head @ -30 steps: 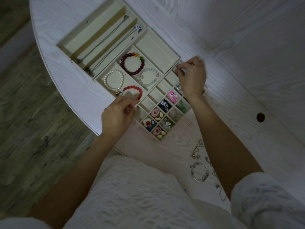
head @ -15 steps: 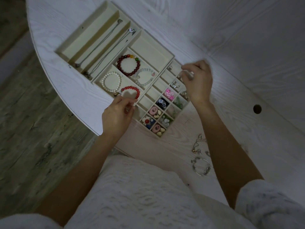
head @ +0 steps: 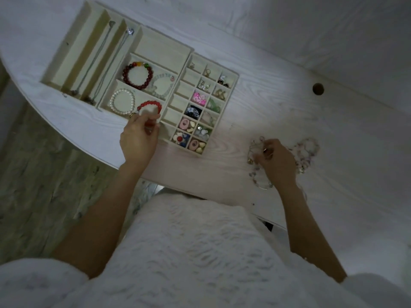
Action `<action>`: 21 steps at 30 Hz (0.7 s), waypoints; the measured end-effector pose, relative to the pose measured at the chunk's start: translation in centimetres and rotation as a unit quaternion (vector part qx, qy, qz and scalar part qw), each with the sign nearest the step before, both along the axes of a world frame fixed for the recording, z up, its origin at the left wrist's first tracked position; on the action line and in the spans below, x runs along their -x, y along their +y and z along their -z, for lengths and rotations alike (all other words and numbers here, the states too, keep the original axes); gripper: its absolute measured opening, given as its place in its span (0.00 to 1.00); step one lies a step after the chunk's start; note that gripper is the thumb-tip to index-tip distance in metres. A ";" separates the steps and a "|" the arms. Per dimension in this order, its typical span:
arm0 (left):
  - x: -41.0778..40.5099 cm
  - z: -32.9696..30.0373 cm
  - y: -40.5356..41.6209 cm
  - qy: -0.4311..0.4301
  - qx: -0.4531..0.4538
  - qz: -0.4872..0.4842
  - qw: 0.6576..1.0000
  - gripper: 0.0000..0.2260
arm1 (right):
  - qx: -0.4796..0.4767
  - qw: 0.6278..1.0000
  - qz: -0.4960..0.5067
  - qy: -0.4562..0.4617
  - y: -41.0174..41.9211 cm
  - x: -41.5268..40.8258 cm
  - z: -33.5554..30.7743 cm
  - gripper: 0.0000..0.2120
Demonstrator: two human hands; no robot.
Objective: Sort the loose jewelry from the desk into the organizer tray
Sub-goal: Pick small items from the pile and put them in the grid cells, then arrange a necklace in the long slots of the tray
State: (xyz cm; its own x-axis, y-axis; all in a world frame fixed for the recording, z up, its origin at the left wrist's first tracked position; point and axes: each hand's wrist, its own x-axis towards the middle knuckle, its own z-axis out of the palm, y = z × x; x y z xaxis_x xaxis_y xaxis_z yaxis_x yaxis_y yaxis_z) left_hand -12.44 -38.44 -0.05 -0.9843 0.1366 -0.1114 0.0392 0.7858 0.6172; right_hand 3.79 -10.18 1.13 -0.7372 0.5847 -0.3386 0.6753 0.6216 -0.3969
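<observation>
A cream organizer tray [head: 164, 50] lies on the white desk. It holds chains in long slots, bead bracelets in the middle, and earrings and charms in small cells. My left hand [head: 139, 138] rests at the tray's near edge, fingers pinched at the red bead bracelet [head: 149, 106]. My right hand [head: 277, 162] is down on the pile of loose jewelry [head: 308, 150] to the right of the tray, fingers curled on a small piece; what it grips is too small to tell. A thin bangle [head: 261, 182] lies just below that hand.
A round cable hole [head: 318, 88] sits in the desk at the right. The desk's curved edge [head: 73, 138] runs along the left, with wooden floor [head: 40, 174] beyond. My white textured clothing [head: 191, 252] fills the bottom of the view.
My right hand left the tray's far small cells and came down right onto the loose jewelry pile. My left hand stayed at the red bracelet. The view shifted right.
</observation>
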 end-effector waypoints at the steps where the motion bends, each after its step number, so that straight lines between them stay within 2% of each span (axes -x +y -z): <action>1: 0.0 0.0 0.0 -0.001 -0.001 -0.001 1.000 0.09 | -0.010 1.000 0.001 0.009 -0.2 0.3 0.3 0.16; 5: 0.0 0.0 0.0 -0.011 -0.009 -0.008 1.000 0.09 | -0.044 0.997 0.007 0.058 -0.1 2.0 0.5 0.15; 9: 0.0 0.0 0.0 -0.019 -0.025 -0.012 0.999 0.09 | -0.090 0.991 -0.031 0.095 -0.4 1.9 0.0 0.10; 12: 0.0 0.0 0.0 -0.018 -0.030 -0.015 0.999 0.09 | -0.124 0.991 -0.025 0.040 -1.2 1.5 -0.1 0.10; 15: 0.0 0.2 0.0 -0.014 -0.028 -0.012 0.999 0.09 | -0.086 0.995 0.013 -0.042 -1.8 1.7 -0.3 0.10; 21: -0.1 0.5 -0.1 -0.004 -0.027 -0.013 1.000 0.09 | -0.041 0.999 0.009 -0.031 -2.0 2.0 -0.4 0.07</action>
State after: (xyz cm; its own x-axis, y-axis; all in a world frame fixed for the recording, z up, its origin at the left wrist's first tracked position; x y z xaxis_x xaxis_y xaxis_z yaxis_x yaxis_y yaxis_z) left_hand -12.33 -38.51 -0.56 -0.9866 0.1177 -0.1127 0.0144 0.7519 0.6591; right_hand 1.80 -12.20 1.57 -0.7056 0.6251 -0.3337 0.7082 0.6381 -0.3022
